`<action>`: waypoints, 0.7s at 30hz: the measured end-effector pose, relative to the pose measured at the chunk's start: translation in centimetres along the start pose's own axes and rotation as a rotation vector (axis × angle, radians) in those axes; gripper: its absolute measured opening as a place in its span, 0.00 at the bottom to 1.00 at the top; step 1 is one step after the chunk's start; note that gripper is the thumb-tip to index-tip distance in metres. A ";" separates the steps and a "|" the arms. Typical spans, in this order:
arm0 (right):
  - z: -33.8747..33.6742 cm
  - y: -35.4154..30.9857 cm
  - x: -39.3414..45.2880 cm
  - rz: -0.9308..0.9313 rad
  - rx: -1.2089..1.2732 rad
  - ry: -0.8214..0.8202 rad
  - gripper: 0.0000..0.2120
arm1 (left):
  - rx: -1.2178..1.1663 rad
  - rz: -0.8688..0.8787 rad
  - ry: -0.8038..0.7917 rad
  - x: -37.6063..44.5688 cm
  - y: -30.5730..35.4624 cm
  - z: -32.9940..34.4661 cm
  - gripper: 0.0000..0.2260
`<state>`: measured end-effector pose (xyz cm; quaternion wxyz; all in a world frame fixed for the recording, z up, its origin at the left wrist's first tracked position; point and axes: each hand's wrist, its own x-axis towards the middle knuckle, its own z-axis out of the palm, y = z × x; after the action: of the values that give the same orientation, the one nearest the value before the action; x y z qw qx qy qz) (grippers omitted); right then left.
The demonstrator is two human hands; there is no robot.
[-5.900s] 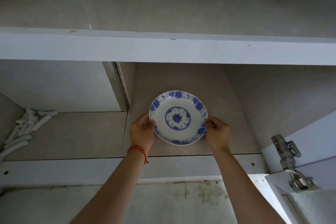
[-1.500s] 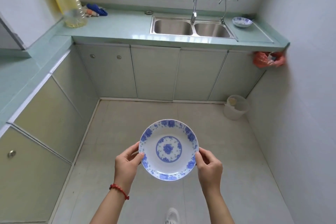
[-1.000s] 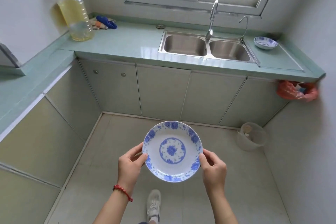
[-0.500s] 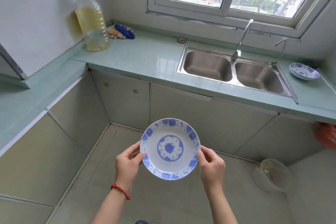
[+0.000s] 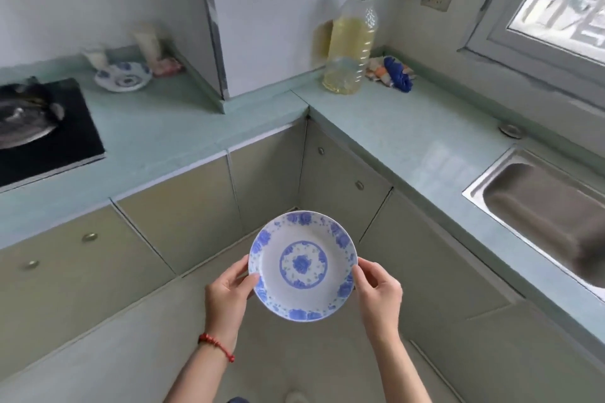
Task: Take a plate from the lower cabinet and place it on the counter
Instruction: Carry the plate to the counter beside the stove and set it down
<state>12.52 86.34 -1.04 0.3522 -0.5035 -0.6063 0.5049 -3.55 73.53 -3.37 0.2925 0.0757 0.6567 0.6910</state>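
Note:
A white plate with blue flowers (image 5: 302, 267) is held level in mid-air over the floor, in front of the inner corner of the cabinets. My left hand (image 5: 227, 296) grips its left rim and my right hand (image 5: 378, 291) grips its right rim. The pale green counter (image 5: 402, 131) runs in an L around the corner, above and beyond the plate. All lower cabinet doors (image 5: 183, 216) in view are closed.
A big oil bottle (image 5: 352, 42) and a blue cloth (image 5: 397, 73) stand in the counter's corner. A steel sink (image 5: 537, 209) lies at right, a black hob with a pan (image 5: 29, 121) at left, with a blue-patterned bowl (image 5: 122, 77) behind it.
I have turned left with the plate in both hands: the sink has slid to the right edge and the hob side of the counter has come into view. My grip is unchanged.

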 end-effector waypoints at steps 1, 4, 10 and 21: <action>0.7 -0.3 0.7 -0.013 -0.007 -0.055 0.13 | -0.012 0.008 0.057 -0.1 0.1 -0.4 0.18; 2.8 -1.0 2.0 -0.041 -0.028 -0.208 0.13 | -0.043 0.024 0.216 -0.7 0.4 -1.7 0.18; 8.8 -2.8 2.5 -0.068 -0.049 -0.479 0.13 | -0.061 0.065 0.475 -1.5 1.7 -5.6 0.19; 22.5 -6.9 6.5 -0.141 -0.069 -0.606 0.15 | -0.116 0.148 0.632 7.5 5.8 -11.3 0.19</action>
<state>-11.84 86.95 -0.33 0.1722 -0.2985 -0.7338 0.5855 -17.01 67.72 -1.42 0.0269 -0.1117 0.6671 0.7361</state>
